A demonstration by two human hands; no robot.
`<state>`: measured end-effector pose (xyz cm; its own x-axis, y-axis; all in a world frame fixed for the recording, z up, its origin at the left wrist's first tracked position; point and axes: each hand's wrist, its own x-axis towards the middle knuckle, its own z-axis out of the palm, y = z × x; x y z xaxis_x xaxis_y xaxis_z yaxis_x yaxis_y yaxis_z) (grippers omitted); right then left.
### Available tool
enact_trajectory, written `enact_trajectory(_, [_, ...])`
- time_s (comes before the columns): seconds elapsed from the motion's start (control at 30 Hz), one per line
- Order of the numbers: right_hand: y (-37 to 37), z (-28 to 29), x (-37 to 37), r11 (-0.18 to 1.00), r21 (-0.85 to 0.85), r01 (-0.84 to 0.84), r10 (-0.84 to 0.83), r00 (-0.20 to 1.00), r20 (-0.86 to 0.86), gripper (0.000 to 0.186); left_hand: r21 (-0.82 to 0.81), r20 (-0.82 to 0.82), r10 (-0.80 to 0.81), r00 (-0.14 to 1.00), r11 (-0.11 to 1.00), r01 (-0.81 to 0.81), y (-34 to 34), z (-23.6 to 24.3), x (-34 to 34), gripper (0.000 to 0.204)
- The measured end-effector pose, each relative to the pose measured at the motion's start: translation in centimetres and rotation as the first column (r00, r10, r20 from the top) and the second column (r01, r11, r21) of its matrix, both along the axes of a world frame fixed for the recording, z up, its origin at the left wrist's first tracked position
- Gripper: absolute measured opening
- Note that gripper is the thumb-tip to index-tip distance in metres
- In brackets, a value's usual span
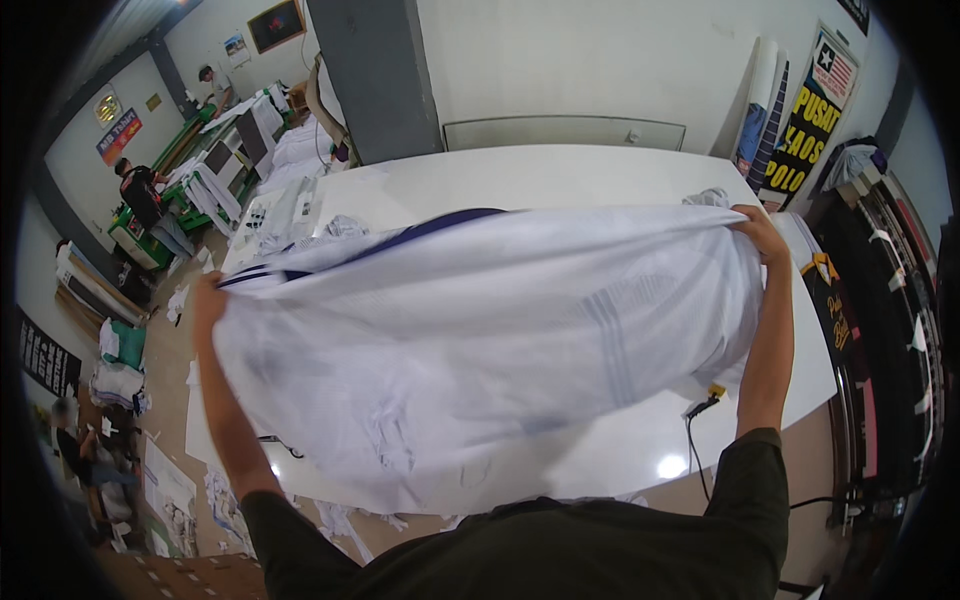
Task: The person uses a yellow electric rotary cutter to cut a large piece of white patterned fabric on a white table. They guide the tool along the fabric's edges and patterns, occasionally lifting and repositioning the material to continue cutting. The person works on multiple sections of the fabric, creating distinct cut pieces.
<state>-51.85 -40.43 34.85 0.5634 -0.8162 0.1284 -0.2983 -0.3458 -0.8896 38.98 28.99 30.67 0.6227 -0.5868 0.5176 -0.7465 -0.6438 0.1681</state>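
A wide sheet of thin white fabric (480, 330) with faint grey stripes and a navy band along its far edge is stretched between my hands. My left hand (208, 296) grips its left corner, beside narrow navy stripes. At the opposite end, my right hand (762, 234) has its fingers closed on the upper right corner. The middle of the fabric billows above the white table (560, 172), and its lower part is blurred by motion. Crumpled light cloth (345, 228) lies beyond it on the far left of the table.
A black cable with a yellow end (712, 394) lies at the table's right edge. Rolled material (890, 300) stands on a rack to the right. A grey pillar (375, 80) rises behind the table. Several people work at left; one person (150, 205) stands by a green machine. Scraps litter the floor.
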Motion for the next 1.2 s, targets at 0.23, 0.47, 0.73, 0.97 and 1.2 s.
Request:
enact_trajectory(0.23, [-19.3, -0.3, 3.7, 0.706, -0.687, -0.173, -0.351, 0.757, -0.551, 0.03, -0.025, -0.189, 0.256, 0.948, 0.964, -0.265, -20.9, -0.9, -7.2, 0.043])
enact_trajectory(0.47, [-22.5, 12.0, -4.9, 0.785, -0.377, 0.491, -0.32, 0.843, 0.432, 0.045, -0.776, 0.124, 0.191, 0.974, 0.631, -0.025, -30.1, 19.1, -14.8, 0.041])
enact_trajectory(0.73, [-21.0, 1.3, -20.1, 0.876, -0.307, 0.371, -0.294, 0.917, 0.27, 0.051, -0.667, 0.253, 0.026, 0.967, 0.729, 0.155, -23.9, 11.4, -24.7, 0.028])
enact_trajectory(0.97, [-28.3, -21.3, -26.4, 0.9, -0.04, 0.435, -0.436, 0.889, -0.141, 0.046, 0.063, 0.157, -0.365, 0.918, 0.931, 0.36, -19.2, -10.9, -36.0, 0.028])
enact_trajectory(1.2, [-24.8, -33.7, -18.1, 0.817, -0.53, 0.226, -0.432, 0.849, -0.304, 0.036, 0.41, -0.423, -0.514, 0.746, 0.626, 0.663, -23.5, -22.1, -45.2, 0.019])
